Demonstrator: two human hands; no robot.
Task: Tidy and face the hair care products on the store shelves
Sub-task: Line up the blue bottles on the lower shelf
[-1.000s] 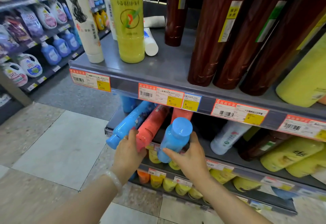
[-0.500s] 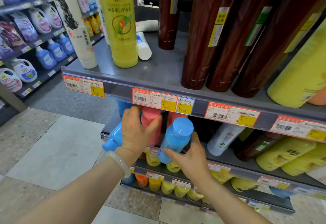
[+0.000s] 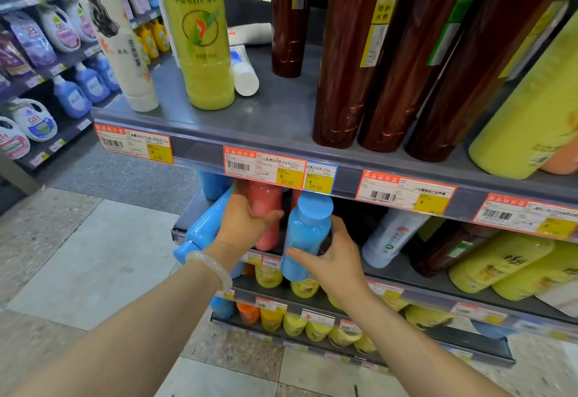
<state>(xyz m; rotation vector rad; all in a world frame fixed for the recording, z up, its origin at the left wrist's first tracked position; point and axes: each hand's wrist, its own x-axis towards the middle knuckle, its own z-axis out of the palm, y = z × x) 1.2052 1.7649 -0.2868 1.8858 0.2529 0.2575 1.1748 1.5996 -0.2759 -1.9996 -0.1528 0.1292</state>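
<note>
Holding the pink bottle (image 3: pixel 266 209) tight in the left hand (image 3: pixel 242 224) and the blue bottle (image 3: pixel 305 237) in the right hand (image 3: pixel 334 259), stand both straight, side by side.

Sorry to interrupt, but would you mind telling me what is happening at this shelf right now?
A person is straightening hair care bottles on the second shelf. The left hand grips a pink bottle, standing roughly upright. The right hand holds a blue bottle at the shelf's front edge. Another blue bottle leans out to the left.
</note>
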